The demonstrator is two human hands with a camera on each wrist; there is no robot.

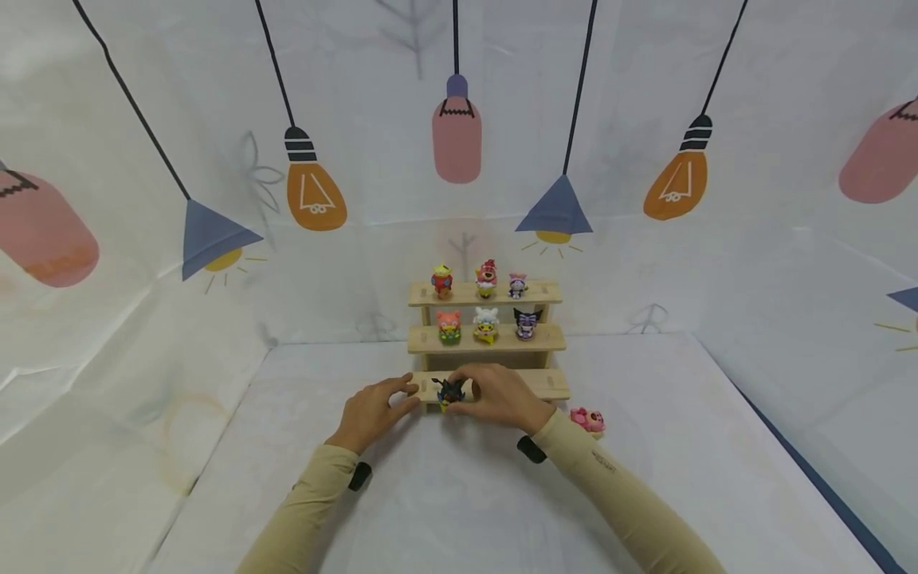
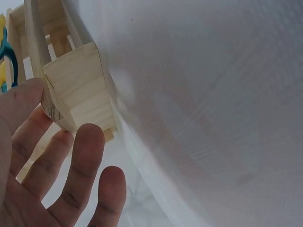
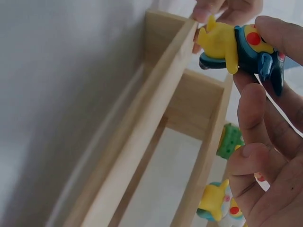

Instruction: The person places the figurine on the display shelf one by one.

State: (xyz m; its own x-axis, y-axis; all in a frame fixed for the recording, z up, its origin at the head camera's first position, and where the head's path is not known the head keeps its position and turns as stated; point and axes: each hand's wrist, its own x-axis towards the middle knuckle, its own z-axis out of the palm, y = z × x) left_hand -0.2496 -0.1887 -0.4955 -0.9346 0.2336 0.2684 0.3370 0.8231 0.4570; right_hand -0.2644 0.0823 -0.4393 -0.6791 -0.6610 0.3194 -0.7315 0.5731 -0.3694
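Observation:
My right hand (image 1: 498,395) pinches a small yellow figurine (image 3: 225,45) with a dark blue hooded outfit and red cheeks, between thumb and fingers. The figurine is at the left part of the bottom step of a three-tier wooden display shelf (image 1: 527,384); whether its feet touch the board I cannot tell. My left hand (image 1: 373,410) rests at the left end of that step. In the left wrist view its thumb and nearest fingertips touch the board's end (image 2: 57,111), while the outer fingers stretch out loosely.
Three figurines, among them a pink one (image 1: 449,327), stand on the middle step (image 1: 466,341). Three more, including a red one (image 1: 442,282), stand on the top step (image 1: 462,297). A pink figurine (image 1: 588,420) lies on the white tabletop (image 1: 459,510) beside the right forearm. A lamp-patterned sheet (image 1: 394,143) hangs behind.

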